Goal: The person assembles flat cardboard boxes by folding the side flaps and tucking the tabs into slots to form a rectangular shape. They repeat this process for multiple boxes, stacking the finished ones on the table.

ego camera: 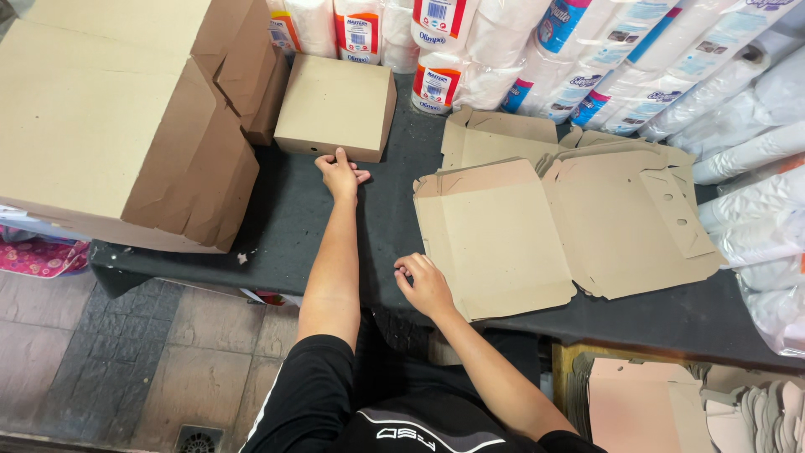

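Nearest me, my right hand (426, 285) rests curled on the dark table (335, 226), its grip loosely closed at the near corner of the flat cardboard sheet (495, 239), holding nothing that I can see. My left hand (340, 174) reaches out, fingers open, touching the front edge of the small folded box (337, 105). I judge a push could shove that box into the wrapped paper rolls (436, 50) behind, or tug the loose sheets askew.
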